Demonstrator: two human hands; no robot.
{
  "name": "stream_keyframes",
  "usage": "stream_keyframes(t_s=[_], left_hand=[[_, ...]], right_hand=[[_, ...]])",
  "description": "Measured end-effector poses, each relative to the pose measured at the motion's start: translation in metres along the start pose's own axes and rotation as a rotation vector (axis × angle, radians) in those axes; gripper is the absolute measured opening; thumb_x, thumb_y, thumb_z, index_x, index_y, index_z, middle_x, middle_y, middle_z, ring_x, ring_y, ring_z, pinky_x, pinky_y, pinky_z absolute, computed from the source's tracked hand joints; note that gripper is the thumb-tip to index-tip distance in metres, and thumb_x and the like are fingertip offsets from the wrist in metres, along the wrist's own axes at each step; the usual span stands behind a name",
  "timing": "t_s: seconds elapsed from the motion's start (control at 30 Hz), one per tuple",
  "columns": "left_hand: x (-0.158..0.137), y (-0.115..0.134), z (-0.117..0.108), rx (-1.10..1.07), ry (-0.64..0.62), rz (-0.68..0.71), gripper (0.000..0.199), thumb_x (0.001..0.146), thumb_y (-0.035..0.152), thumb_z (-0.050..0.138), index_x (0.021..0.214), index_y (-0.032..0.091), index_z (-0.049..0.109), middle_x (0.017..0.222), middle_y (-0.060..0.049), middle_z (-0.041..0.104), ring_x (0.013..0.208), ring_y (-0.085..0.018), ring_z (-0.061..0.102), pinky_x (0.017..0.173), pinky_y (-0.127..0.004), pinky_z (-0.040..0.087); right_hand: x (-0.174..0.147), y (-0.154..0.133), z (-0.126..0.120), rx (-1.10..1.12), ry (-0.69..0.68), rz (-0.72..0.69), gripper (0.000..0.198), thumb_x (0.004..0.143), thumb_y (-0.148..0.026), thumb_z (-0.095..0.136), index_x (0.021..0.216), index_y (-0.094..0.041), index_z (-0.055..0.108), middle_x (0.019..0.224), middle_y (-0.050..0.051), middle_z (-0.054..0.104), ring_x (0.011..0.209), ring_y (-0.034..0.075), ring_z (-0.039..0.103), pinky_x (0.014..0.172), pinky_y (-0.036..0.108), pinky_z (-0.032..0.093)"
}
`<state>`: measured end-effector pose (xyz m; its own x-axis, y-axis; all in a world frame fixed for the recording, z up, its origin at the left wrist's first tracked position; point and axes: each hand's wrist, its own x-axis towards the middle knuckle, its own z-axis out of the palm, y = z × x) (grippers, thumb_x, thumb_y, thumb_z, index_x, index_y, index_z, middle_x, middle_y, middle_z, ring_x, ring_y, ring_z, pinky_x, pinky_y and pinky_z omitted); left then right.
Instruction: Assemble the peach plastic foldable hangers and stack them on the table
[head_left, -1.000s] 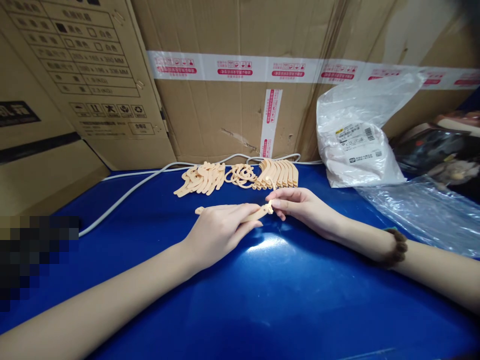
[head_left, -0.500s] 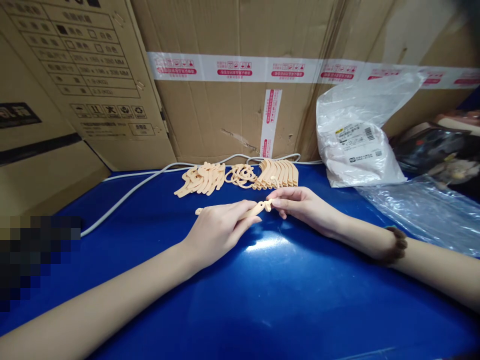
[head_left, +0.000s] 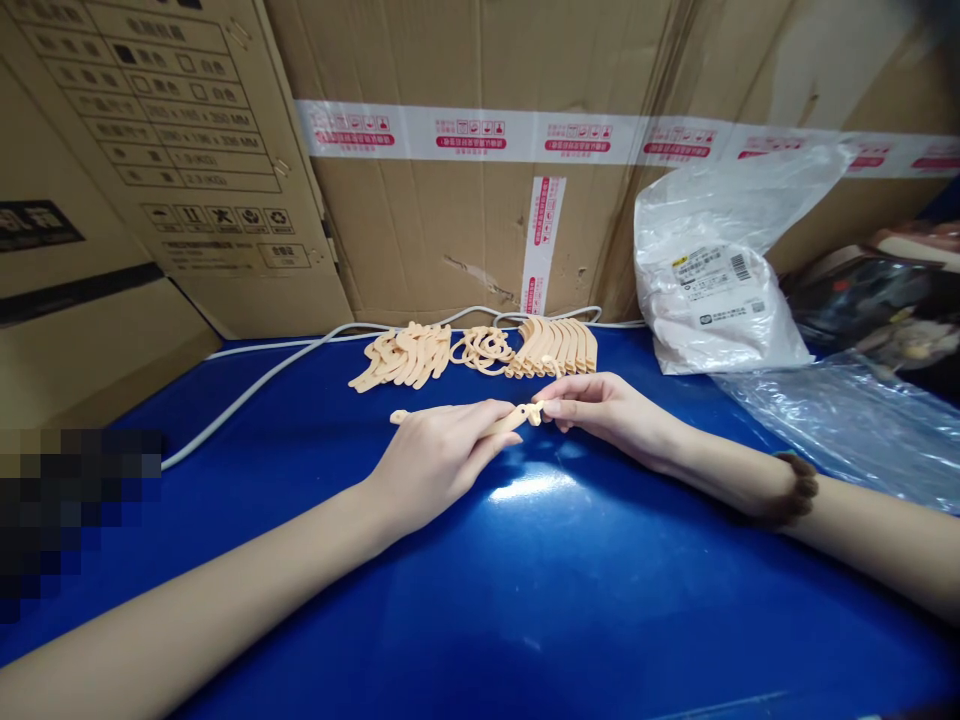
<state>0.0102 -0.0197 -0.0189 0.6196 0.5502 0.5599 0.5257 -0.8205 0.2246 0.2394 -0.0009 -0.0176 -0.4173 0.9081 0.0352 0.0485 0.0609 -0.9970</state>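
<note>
A glossy blue tabletop [head_left: 570, 610] fills the lower frame. Along its back edge, at upper centre, lie a heap of flat beige pieces [head_left: 416, 355], a tangle of thin beige hooks [head_left: 484, 350] and a row of curved beige arms [head_left: 564, 343]; a pale cable [head_left: 251, 397] curves at left, and a filled plastic bag [head_left: 720, 320] and clear plastic sheet [head_left: 847, 425] rest at right.

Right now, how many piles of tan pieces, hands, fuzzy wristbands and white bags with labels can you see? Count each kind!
Piles of tan pieces: 3 (left pile, middle pile, right pile)
Hands: 2 (left hand, right hand)
Fuzzy wristband: 1
White bag with label: 1
Total: 7, leaving out the partly hidden held pieces
</note>
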Motion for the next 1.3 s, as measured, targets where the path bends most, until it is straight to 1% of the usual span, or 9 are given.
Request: stream_keyframes(t_s=[0.17, 0.37, 0.57, 0.77, 0.93, 1.13, 1.3], left_hand=[[-0.0007, -0.0007, -0.0004, 0.041, 0.005, 0.019, 0.025, 0.097, 0.033, 0.047, 0.108, 0.016, 0.061, 0.098, -0.006, 0.073, 0.083, -0.018, 0.07, 0.074, -0.029, 0.054], [-0.0007, -0.0016, 0.0003, 0.132, 0.076, 0.112, 0.024, 0.097, 0.031, 0.046, 0.104, 0.014, 0.061, 0.098, -0.007, 0.074, 0.08, -0.019, 0.071, 0.07, -0.03, 0.054], [0.0003, 0.0014, -0.0008, 0.202, 0.059, 0.142, 0.027, 0.099, 0.031, 0.042, 0.105, 0.013, 0.061, 0.097, -0.007, 0.074, 0.076, -0.019, 0.07, 0.065, -0.03, 0.051], [0.0004, 0.002, -0.0018, 0.221, 0.035, 0.131, 0.03, 0.1, 0.033, 0.038, 0.105, 0.014, 0.061, 0.098, -0.006, 0.074, 0.075, -0.018, 0.069, 0.066, -0.029, 0.05], [0.0006, 0.0018, -0.0023, 0.231, -0.004, 0.124, 0.03, 0.1, 0.032, 0.038, 0.104, 0.014, 0.062, 0.095, -0.007, 0.074, 0.079, -0.019, 0.07, 0.068, -0.03, 0.051], [-0.0003, 0.0014, -0.0018, 0.246, -0.012, 0.11, 0.032, 0.101, 0.032, 0.037, 0.103, 0.014, 0.063, 0.095, -0.007, 0.073, 0.079, -0.019, 0.069, 0.069, -0.03, 0.051], [0.001, 0.0026, -0.0016, 0.248, -0.046, 0.087, 0.031, 0.1, 0.031, 0.038, 0.101, 0.014, 0.064, 0.09, -0.006, 0.073, 0.076, -0.019, 0.069, 0.067, -0.03, 0.05]], right_hand=[[-0.0006, -0.0028, 0.0004, 0.014, 0.006, 0.029, 0.02, 0.07, -0.032, 0.077, 0.086, -0.02, 0.076, 0.083, 0.003, 0.071, 0.074, 0.012, 0.058, 0.066, 0.025, 0.042], [-0.0003, -0.006, 0.0006, 0.075, 0.008, 0.074, 0.018, 0.066, -0.027, 0.079, 0.081, -0.019, 0.076, 0.079, 0.002, 0.071, 0.071, 0.011, 0.057, 0.066, 0.026, 0.042], [-0.0001, -0.0098, 0.0021, 0.099, 0.013, 0.115, 0.016, 0.064, -0.025, 0.08, 0.078, -0.019, 0.076, 0.076, 0.001, 0.07, 0.07, 0.011, 0.057, 0.066, 0.026, 0.041], [0.0004, -0.0093, 0.0005, 0.057, 0.001, 0.095, 0.016, 0.065, -0.026, 0.079, 0.079, -0.018, 0.076, 0.075, 0.001, 0.07, 0.067, 0.011, 0.056, 0.066, 0.027, 0.042], [0.0008, -0.007, -0.0016, -0.013, -0.003, 0.062, 0.017, 0.068, -0.028, 0.078, 0.082, -0.019, 0.075, 0.078, 0.002, 0.071, 0.069, 0.011, 0.057, 0.066, 0.026, 0.043], [0.0006, -0.0044, -0.0018, -0.071, 0.001, 0.027, 0.018, 0.071, -0.031, 0.075, 0.085, -0.019, 0.074, 0.083, 0.002, 0.07, 0.07, 0.012, 0.057, 0.066, 0.027, 0.044], [0.0007, -0.0058, -0.0005, -0.111, 0.013, 0.034, 0.018, 0.071, -0.03, 0.074, 0.084, -0.018, 0.074, 0.083, 0.002, 0.07, 0.067, 0.011, 0.055, 0.064, 0.026, 0.044]])
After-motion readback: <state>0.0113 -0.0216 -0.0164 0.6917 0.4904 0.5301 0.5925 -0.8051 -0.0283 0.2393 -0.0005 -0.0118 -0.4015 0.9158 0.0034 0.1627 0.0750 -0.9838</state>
